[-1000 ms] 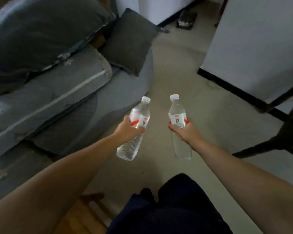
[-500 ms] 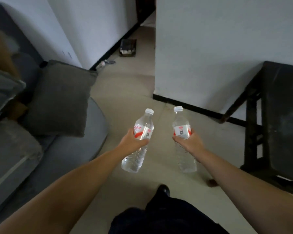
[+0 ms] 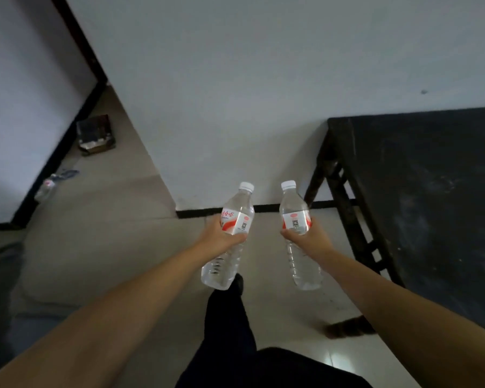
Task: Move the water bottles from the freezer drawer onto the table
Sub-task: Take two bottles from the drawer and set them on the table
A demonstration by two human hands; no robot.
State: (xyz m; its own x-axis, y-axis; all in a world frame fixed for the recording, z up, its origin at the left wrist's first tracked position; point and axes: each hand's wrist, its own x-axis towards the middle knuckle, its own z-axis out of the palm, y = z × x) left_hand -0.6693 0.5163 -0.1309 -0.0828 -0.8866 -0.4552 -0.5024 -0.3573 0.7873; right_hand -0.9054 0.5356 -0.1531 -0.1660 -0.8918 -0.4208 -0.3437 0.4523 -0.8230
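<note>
While the left hand [image 3: 221, 233] grips one clear plastic white-capped water bottle [image 3: 230, 239] and the right hand [image 3: 310, 236] grips another [image 3: 298, 236], both are carried mid-air — the dark wooden table [image 3: 431, 205] lies just right of them. Next, probably: swing right and stand both upright.

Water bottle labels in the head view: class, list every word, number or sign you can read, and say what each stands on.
Left bottle, gripped by the left hand: red characters and a QR code on its label, too blurred to read.
Right bottle, gripped by the right hand: red oval logo above a QR code, too small to read.
No legible text elsewhere.
</note>
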